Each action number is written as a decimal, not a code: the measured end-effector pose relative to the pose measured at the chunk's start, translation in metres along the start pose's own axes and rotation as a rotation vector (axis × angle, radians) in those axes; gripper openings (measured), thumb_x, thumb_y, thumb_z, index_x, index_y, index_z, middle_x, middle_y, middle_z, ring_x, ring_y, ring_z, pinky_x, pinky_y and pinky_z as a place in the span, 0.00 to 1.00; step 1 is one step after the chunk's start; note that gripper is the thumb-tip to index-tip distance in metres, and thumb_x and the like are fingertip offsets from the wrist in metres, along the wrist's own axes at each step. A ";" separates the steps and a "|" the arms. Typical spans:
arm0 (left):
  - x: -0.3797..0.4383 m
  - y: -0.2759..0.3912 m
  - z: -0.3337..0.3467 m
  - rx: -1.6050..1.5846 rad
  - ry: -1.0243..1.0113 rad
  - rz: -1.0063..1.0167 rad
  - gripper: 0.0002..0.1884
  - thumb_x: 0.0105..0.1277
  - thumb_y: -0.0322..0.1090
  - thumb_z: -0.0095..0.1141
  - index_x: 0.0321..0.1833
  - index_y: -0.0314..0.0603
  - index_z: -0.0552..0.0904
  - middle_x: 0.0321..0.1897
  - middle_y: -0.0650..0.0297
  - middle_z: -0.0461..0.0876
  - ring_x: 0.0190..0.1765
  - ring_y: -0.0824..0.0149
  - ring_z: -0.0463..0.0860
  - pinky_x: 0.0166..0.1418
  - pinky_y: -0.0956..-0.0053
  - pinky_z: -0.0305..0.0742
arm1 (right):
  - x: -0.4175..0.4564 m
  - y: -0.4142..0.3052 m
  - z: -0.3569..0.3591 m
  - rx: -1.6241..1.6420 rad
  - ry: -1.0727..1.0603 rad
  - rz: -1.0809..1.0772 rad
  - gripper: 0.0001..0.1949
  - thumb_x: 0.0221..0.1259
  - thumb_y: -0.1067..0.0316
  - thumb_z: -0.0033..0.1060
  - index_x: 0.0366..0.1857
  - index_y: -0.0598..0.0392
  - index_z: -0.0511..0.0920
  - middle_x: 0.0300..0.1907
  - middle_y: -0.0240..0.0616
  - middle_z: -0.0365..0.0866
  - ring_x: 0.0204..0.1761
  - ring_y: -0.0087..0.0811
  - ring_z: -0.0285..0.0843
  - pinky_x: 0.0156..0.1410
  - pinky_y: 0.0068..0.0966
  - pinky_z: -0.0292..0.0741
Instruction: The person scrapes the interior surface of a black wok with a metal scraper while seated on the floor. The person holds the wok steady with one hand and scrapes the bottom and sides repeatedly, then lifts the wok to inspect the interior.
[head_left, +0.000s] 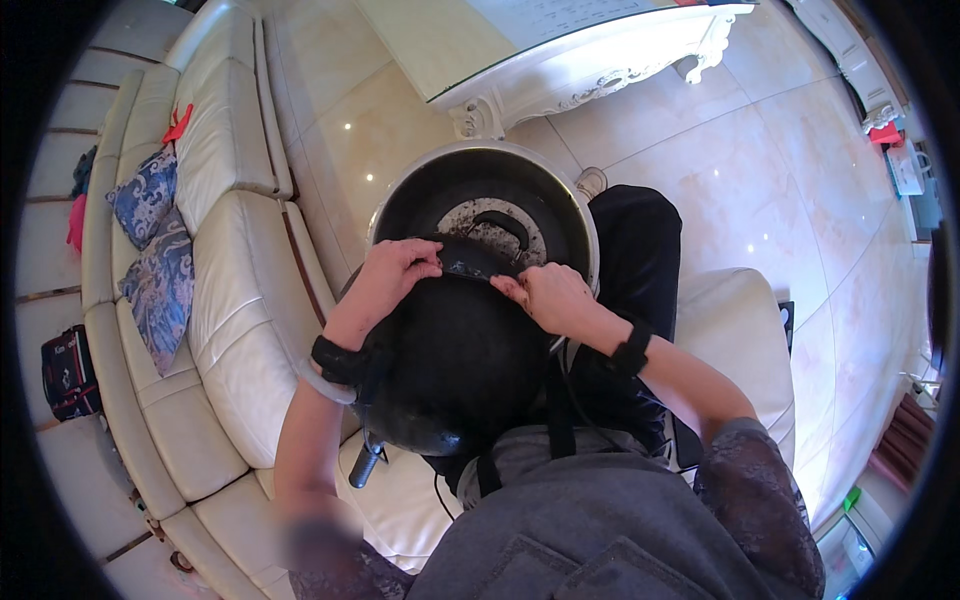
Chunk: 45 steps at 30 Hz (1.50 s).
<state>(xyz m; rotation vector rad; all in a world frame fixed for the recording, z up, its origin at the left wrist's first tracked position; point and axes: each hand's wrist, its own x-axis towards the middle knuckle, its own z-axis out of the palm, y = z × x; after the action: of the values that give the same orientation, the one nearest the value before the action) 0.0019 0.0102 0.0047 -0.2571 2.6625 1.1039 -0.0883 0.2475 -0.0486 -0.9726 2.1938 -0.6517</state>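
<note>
A large dark round pan (457, 360), which looks like a wok, lies over my lap, its curved surface towards me. Beyond it stands a wide round pot or basin (405, 180) with a dark inside and a pale rim. A curved black handle (504, 221) shows inside this, over a speckled light disc. My left hand (405, 266) pinches the dark pan's far edge with thumb and fingers. At the same edge, further right, my right hand (547, 296) grips with smudged fingertips. Between the hands lies a thin dark shiny piece or strip (465, 268); what it is, I cannot tell.
A cream leather sofa (240, 300) with blue patterned cushions (157, 292) runs along the left. A white carved table (585, 67) with a glass top stands ahead. Right of my leg is a cream seat (735, 337). A black ribbed grip (365, 463) juts out below my left wrist.
</note>
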 end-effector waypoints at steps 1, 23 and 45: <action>0.002 0.000 0.000 0.011 0.006 -0.029 0.05 0.61 0.23 0.62 0.35 0.30 0.78 0.37 0.53 0.87 0.55 0.59 0.86 0.53 0.69 0.79 | 0.007 0.000 0.002 0.011 0.012 0.008 0.30 0.72 0.40 0.47 0.24 0.58 0.84 0.22 0.55 0.80 0.31 0.55 0.82 0.41 0.46 0.78; 0.007 0.001 -0.006 0.062 0.020 -0.028 0.05 0.60 0.25 0.64 0.34 0.31 0.80 0.38 0.54 0.87 0.52 0.59 0.87 0.52 0.70 0.79 | 0.013 -0.002 0.011 0.048 0.054 0.018 0.33 0.71 0.37 0.44 0.22 0.58 0.84 0.21 0.55 0.80 0.30 0.56 0.82 0.41 0.47 0.79; 0.009 -0.012 -0.006 0.104 0.021 0.039 0.07 0.59 0.28 0.66 0.34 0.33 0.81 0.36 0.54 0.86 0.48 0.56 0.87 0.49 0.68 0.80 | 0.020 -0.001 0.015 0.034 0.048 0.002 0.33 0.70 0.36 0.45 0.25 0.60 0.85 0.22 0.56 0.81 0.31 0.55 0.83 0.42 0.45 0.80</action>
<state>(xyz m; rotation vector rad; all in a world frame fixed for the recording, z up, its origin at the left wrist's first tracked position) -0.0045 -0.0033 -0.0019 -0.1986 2.7446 0.9752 -0.0870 0.2289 -0.0652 -0.9470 2.2182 -0.7161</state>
